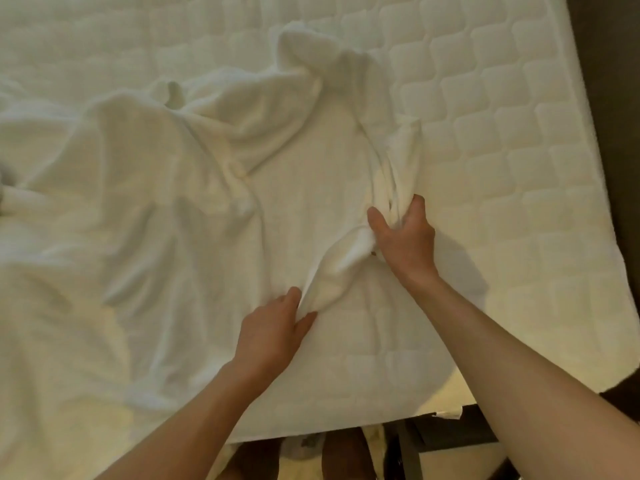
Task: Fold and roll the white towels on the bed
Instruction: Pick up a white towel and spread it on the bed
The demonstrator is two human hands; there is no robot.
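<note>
Towel ridge runs diagonally between both hands.

white towel rumpled, spread unfolded across quilted bed

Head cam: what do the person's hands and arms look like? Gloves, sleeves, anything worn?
Left hand and right hand are ungloved. Left arm and right arm show no sleeves up to the frame edge. No watch, bracelet or ring is visible on wrists or fingers, though the image is soft, so a thin ring could be missed.
</note>
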